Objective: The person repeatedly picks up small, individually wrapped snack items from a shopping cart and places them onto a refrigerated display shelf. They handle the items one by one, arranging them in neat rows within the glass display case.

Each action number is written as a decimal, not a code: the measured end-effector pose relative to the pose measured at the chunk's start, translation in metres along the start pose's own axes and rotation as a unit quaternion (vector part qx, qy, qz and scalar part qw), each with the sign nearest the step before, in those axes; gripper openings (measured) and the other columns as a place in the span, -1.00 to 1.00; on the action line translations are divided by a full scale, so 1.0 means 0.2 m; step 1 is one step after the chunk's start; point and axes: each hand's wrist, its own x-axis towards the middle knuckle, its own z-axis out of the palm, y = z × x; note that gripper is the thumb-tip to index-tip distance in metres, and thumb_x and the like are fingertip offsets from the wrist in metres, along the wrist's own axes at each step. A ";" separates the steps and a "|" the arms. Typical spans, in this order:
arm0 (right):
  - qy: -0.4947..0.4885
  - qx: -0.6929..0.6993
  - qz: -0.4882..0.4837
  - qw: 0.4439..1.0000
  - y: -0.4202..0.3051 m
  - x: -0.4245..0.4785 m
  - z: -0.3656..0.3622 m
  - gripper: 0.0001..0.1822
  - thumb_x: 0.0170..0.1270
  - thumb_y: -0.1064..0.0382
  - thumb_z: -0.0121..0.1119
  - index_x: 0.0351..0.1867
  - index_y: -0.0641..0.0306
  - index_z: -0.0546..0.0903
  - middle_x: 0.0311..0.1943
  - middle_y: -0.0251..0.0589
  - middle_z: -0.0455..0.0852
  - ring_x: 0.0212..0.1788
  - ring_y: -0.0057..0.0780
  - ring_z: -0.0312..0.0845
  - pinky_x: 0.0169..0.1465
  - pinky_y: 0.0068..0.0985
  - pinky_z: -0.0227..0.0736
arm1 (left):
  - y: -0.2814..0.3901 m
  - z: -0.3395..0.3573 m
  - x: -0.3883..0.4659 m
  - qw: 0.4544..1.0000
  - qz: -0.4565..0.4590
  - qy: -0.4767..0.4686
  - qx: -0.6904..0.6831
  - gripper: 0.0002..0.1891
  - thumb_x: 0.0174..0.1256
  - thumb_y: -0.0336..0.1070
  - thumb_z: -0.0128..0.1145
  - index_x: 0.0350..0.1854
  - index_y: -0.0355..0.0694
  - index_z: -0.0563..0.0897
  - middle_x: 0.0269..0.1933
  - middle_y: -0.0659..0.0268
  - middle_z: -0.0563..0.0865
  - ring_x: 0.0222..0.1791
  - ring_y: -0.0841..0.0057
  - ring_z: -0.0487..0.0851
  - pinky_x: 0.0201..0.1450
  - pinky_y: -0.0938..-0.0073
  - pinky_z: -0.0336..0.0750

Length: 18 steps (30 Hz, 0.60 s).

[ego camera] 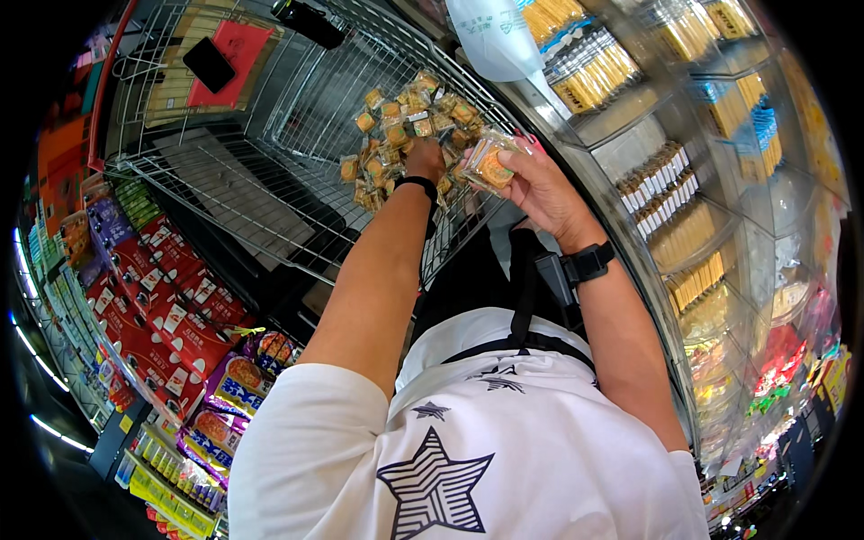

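Many small, individually wrapped square snacks (395, 135) lie piled in the near corner of a wire shopping cart (297, 165). My left hand (425, 158) reaches down into this pile; its fingers are hidden among the packets, so their grip does not show. To the right of it, my right hand (540, 182) is raised at the cart's side, with fingers and thumb closed on wrapped snacks (494, 165) in clear film. My left wrist wears a black band, and my right wrist has a black strap with a dark device.
A black phone (209, 65) lies on a red sheet (241, 54) at the cart's far left, near a black cylindrical item (308, 24). Shelf bins (648, 115) of packaged sticks flank the right; a plastic bag hangs above. Red packs (158, 290) stand left.
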 end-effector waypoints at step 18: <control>-0.003 -0.054 -0.033 0.998 -0.01 -0.01 -0.04 -0.68 0.52 0.23 0.00 0.12 0.45 0.45 0.08 0.00 0.64 0.10 -0.22 0.66 0.23 -0.16 0.61 | -0.01 -0.80 -0.70 0.751 -0.015 0.003 -0.660 -0.75 0.30 -0.13 0.30 -0.24 -0.22 0.64 -0.48 0.44 0.56 -0.51 0.60 0.54 -0.44 0.47 0.47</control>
